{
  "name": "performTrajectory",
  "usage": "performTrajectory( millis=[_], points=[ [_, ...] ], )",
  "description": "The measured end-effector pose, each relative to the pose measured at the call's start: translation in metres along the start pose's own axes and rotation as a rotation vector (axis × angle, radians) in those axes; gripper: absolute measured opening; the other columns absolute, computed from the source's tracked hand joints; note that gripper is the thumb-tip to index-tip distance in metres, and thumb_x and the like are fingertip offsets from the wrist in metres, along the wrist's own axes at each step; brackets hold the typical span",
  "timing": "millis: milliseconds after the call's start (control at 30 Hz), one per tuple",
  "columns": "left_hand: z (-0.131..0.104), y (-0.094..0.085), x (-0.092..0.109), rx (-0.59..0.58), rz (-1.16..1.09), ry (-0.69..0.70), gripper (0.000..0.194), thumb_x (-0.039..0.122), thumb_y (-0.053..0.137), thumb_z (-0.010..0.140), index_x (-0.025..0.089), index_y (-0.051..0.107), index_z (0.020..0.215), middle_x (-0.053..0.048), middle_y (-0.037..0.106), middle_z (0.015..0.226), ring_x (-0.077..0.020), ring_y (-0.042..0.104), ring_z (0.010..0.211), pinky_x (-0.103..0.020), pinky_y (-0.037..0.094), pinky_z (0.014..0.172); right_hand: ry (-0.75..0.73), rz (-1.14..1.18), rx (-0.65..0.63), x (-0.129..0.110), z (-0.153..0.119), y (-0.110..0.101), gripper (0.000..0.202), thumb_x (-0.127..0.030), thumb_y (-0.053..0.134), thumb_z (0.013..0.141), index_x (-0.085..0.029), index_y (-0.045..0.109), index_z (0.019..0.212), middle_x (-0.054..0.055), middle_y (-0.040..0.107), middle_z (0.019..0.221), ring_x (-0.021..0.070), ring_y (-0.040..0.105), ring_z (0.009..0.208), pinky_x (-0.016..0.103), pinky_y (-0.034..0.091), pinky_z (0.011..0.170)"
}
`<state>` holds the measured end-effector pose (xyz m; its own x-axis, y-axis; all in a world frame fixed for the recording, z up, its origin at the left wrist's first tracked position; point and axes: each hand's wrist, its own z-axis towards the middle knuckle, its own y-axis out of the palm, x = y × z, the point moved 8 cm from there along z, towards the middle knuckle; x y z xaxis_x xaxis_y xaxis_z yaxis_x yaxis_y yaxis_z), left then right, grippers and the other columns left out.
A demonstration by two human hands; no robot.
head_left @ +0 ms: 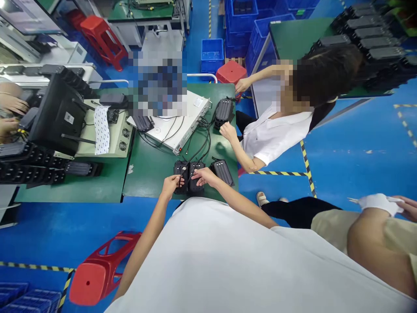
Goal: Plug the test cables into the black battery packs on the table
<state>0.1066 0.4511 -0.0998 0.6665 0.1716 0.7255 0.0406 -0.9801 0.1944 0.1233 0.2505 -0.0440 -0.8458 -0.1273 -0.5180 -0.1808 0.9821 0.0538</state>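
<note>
LEFT HAND: bare (172, 186); thumb and fingers together, pinching a thin, flexible black cable (184, 167) above the left of the paired units.
RIGHT HAND: bare (207, 177); fingers bent over the right unit, fingertips at its upper face; whether they are closed on a cable cannot be told.
PAIRED UNITS: two black, ribbed, rounded-rectangular housings, left (181, 188) and right (196, 188), side by side at the near edge of the bench, beneath the hands.
THIRD UNIT: black oblong housing with lengthwise ribs (223, 172), lying tilted just right of the pair.
BENCH: flat, smooth green tabletop (153, 174).
INSTRUMENT: flat, box-shaped white metal case (182, 130), set diagonally beyond the pair; black cables run from its right end toward the units.
FAR UNITS: stacked black ribbed housings (224, 111) at the right edge of the bench, near a co-worker's hand (229, 131).
LEFT SIDE: black flat-panel monitor (63, 115), seen from behind; white printed paper strip (102, 130) draped over a beige metal case (122, 137) with round fan grilles.
FLOOR: glossy blue surface (156, 243); glossy red plastic stool (89, 282), tipped in view, at lower left.
</note>
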Motion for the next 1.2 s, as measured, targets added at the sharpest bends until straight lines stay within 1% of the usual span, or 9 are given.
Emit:
performTrajectory(
  millis=[233,467,533,600,667,733,867,1000,1200],
  points=[
    [-0.001,0.007,0.006,-0.043,0.055,-0.024,0.044,0.051,0.077,0.084,0.01,0.072,0.099,-0.016,0.08,0.094,-0.0149,0.071,0.067,-0.026,0.056,0.062,-0.045,0.002,0.033,-0.006,0.007,0.003,0.021,-0.034,0.064,0.105,-0.013,0.061,0.106,0.014,0.081,0.101,0.0116,0.068,0.046,0.018,0.05,0.041],
    [0.007,0.02,0.015,-0.029,0.195,-0.099,0.03,0.038,0.062,0.096,0.01,0.07,0.101,-0.016,0.078,0.095,-0.0149,0.067,0.06,-0.027,0.05,0.057,-0.086,0.02,0.032,-0.004,0.015,0.003,0.017,-0.03,0.064,0.104,-0.013,0.063,0.103,0.015,0.081,0.104,0.0125,0.069,0.045,0.019,0.05,0.039],
    [0.004,0.013,0.027,0.063,0.396,-0.017,0.025,0.034,0.061,0.096,0.012,0.071,0.103,-0.015,0.078,0.097,-0.0182,0.07,0.069,-0.03,0.054,0.067,-0.094,0.036,0.02,-0.004,0.016,0.004,0.018,-0.031,0.063,0.104,-0.013,0.064,0.102,0.016,0.08,0.107,0.0128,0.069,0.046,0.02,0.05,0.039],
    [-0.005,0.008,0.047,0.19,0.638,0.17,0.022,0.03,0.064,0.093,0.015,0.072,0.106,-0.015,0.076,0.105,-0.0236,0.072,0.087,-0.035,0.055,0.082,-0.097,0.045,0.018,-0.004,0.017,0.004,0.021,-0.034,0.063,0.104,-0.014,0.063,0.102,0.014,0.08,0.106,0.0125,0.069,0.046,0.019,0.05,0.038],
    [-0.016,0.013,0.06,0.229,0.796,0.328,0.021,0.03,0.064,0.093,0.019,0.074,0.107,-0.015,0.075,0.111,-0.0273,0.07,0.1,-0.038,0.053,0.093,-0.098,0.046,0.024,-0.003,0.019,0.005,0.023,-0.038,0.065,0.104,-0.016,0.061,0.101,0.011,0.081,0.099,0.0116,0.069,0.046,0.018,0.049,0.038],
    [-0.021,0.025,0.059,0.146,0.824,0.358,0.02,0.033,0.062,0.094,0.021,0.076,0.101,-0.014,0.076,0.107,-0.0281,0.069,0.101,-0.038,0.051,0.094,-0.106,0.046,0.039,-0.003,0.02,0.005,0.024,-0.04,0.066,0.103,-0.017,0.059,0.098,0.007,0.079,0.09,0.0107,0.068,0.046,0.016,0.047,0.039],
    [-0.023,0.046,0.048,-0.008,0.745,0.31,0.022,0.037,0.062,0.094,0.022,0.078,0.091,-0.01,0.079,0.095,-0.0263,0.07,0.089,-0.034,0.048,0.083,-0.171,0.022,0.058,-0.004,0.02,0.01,0.025,-0.036,0.068,0.101,-0.018,0.056,0.089,0.0,0.071,0.071,0.0107,0.066,0.044,0.014,0.043,0.037],
    [-0.025,0.052,0.048,-0.022,0.703,0.353,0.025,0.038,0.06,0.092,0.022,0.076,0.084,-0.007,0.077,0.081,-0.0231,0.066,0.075,-0.031,0.044,0.072,-0.326,-0.056,0.107,-0.01,0.015,0.014,0.027,-0.038,0.07,0.097,-0.019,0.053,0.086,-0.006,0.061,0.061,0.0092,0.063,0.042,0.013,0.039,0.037],
    [-0.023,0.049,0.045,-0.044,0.638,0.336,0.029,0.043,0.058,0.089,0.022,0.076,0.084,-0.007,0.078,0.082,-0.0238,0.068,0.075,-0.031,0.044,0.072,-0.417,-0.144,0.189,-0.013,0.014,0.01,0.022,-0.034,0.068,0.096,-0.02,0.055,0.086,-0.007,0.061,0.063,0.0088,0.061,0.042,0.014,0.039,0.038]
  ],
)
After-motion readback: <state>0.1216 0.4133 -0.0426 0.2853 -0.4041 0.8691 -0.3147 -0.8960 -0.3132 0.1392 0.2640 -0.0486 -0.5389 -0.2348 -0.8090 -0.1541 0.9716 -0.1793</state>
